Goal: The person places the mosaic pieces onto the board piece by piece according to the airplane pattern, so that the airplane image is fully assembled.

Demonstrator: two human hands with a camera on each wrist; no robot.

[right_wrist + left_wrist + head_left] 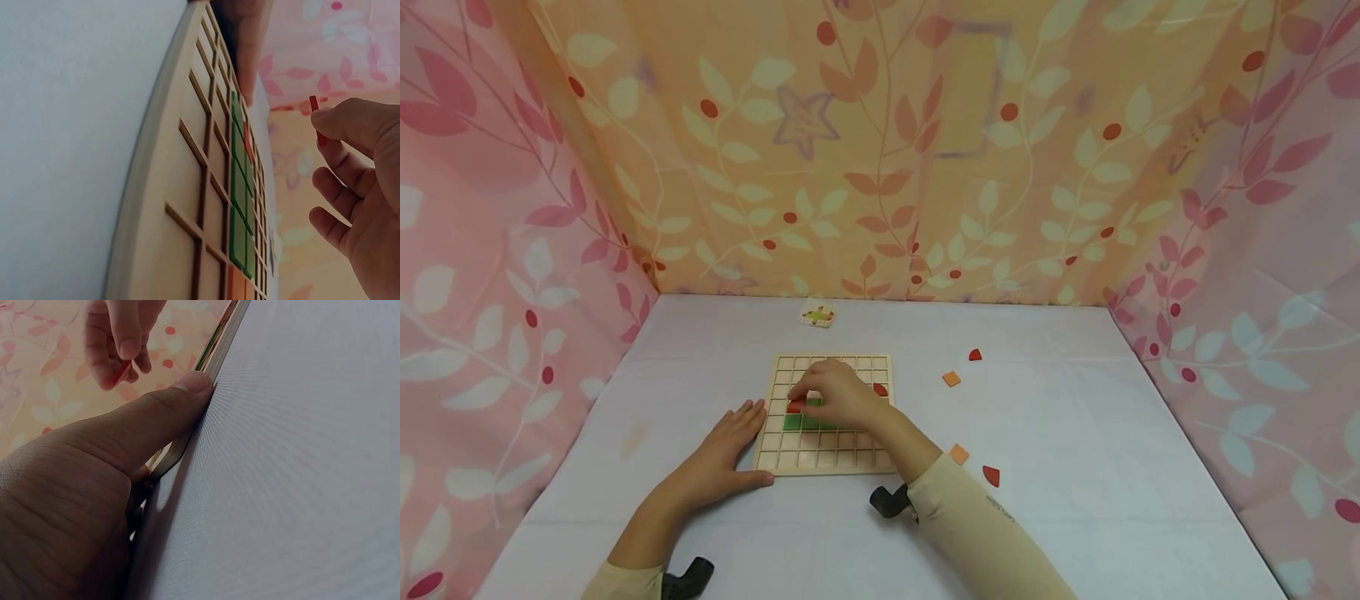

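My right hand point(842, 396) hovers over the wooden grid board point(805, 460). Between thumb and forefinger it pinches a thin red tile point(317, 119), raised clear of the grid in the right wrist view. Green tiles point(238, 169) fill several squares of the board, with orange tiles point(236, 284) beside them; from the head, my right hand hides part of these. Another red tile point(880, 389) lies toward the board's right side. My left hand point(722, 458) rests at the board's left edge, fingers extended, its thumb point(169, 403) along the near corner.
To the right of the board lie loose pieces on the white cloth: an orange square point(951, 379), a second orange square point(958, 454), a rounded red piece point(975, 355) and another red piece point(991, 476). A patterned card point(817, 313) lies behind the board. Patterned curtains enclose the table.
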